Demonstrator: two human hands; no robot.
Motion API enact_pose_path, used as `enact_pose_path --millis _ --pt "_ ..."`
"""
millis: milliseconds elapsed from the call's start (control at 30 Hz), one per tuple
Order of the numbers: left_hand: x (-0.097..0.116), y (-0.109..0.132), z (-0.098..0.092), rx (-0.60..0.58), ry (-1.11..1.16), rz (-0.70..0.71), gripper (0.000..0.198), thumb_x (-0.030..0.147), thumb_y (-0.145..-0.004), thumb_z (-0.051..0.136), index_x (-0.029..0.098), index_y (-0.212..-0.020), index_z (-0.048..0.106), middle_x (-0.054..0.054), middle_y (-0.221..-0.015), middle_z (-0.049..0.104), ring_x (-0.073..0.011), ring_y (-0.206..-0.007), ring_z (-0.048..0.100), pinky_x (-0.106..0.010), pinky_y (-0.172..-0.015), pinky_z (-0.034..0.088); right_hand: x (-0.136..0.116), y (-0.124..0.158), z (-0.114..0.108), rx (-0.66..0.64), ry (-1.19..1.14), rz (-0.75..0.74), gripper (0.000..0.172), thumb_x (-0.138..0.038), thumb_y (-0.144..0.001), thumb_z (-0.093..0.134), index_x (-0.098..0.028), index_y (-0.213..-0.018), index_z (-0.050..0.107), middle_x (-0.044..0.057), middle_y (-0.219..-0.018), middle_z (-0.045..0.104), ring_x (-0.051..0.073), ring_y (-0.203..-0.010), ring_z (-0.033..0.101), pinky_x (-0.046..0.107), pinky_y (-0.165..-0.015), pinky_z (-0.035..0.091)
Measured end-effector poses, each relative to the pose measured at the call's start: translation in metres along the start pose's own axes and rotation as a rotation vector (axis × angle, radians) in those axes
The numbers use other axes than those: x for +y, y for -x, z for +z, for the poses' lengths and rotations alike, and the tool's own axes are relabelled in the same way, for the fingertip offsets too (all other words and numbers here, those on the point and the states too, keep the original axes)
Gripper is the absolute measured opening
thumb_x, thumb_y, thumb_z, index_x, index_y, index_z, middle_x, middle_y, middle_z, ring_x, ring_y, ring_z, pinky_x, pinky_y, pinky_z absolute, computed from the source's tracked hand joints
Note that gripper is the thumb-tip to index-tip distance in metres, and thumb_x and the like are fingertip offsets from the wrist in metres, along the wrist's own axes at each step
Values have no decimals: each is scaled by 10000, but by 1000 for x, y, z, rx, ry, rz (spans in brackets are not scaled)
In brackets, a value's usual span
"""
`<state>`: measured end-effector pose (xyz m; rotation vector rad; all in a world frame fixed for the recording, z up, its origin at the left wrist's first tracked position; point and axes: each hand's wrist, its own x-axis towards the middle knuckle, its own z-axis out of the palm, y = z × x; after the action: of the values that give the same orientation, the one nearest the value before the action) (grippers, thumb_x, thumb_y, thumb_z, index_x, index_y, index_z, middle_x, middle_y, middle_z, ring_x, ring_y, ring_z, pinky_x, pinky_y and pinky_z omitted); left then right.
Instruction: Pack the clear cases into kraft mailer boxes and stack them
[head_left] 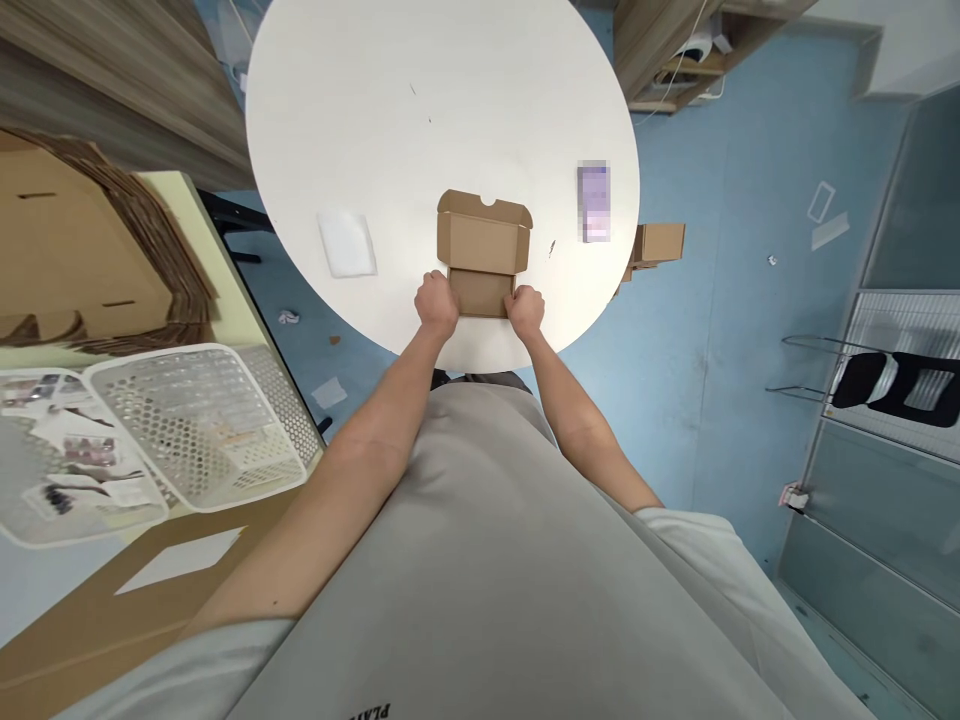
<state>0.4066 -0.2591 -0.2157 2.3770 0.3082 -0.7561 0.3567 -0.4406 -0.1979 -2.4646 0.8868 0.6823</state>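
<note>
An open brown cardboard box (484, 243) lies on the white round table (442, 60) close to my body. Its lid is folded back away from me, with the side flaps standing out and a small half-round notch in the far edge. My left hand (437, 303) is closed on the box's near left corner. At the near right corner, my right hand (526, 310) grips the other side wall. The inside of the box shows only bare cardboard. Fingertips of both hands are partly hidden by the walls.
A white flat packet (347, 244) lies left on the table, a blurred purple item (594, 203) right. Flattened cardboard (82, 240) is stacked on the left side table, near white plastic baskets (199, 425). Small brown boxes (660, 242) stand beyond the table's right edge.
</note>
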Motion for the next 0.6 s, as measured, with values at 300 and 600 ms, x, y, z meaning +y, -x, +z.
enact_pose_path --millis 300,600 --pt "-24 12 -35 72 54 88 456 455 -961 690 208 -1341 633 -217 -1359 662 -454 -1348 639 -573 -1142 530 -1 12 -7 35 -9 40 147 -288 -1009 681 -231 -876 659 184 -1044 775 363 -1053 749 492 -959 586" --pt "-68 -48 -124 309 75 -218 728 419 -828 831 138 -1427 528 -330 -1535 547 -539 -1556 450 -743 -1270 385 17 75 -32 197 -113 111 258 -434 -1053 657 -200 -1064 766 139 -1126 840 351 -1111 778 461 -980 575"
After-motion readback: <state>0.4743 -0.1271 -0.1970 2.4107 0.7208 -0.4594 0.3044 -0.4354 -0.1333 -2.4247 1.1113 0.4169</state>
